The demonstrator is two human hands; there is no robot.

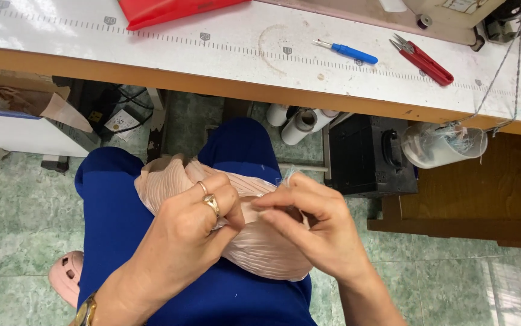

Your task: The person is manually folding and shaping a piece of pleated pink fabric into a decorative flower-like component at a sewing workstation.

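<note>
Left hand (197, 220): closed, pinching pleated pink fabric (254, 241) bunched on the lap. Right hand (309, 220): fingertips closed on a fine spot of the same cloth, likely a stray thread. Advice: hold the pleats taut, pull gently. Blue seam ripper (348, 52) and red thread snips (423, 59): on the desk (242, 45), well apart.

Bright, even daylight. Glare on white tabletop (242, 45) at 11–12 o'clock; pale reflection patch on floor tiles (505, 284) at 4 o'clock. Deep shadow under table edge. Hands, fabric sharp; no motion blur. Slight wide-angle bowing of table line toward edges.
</note>
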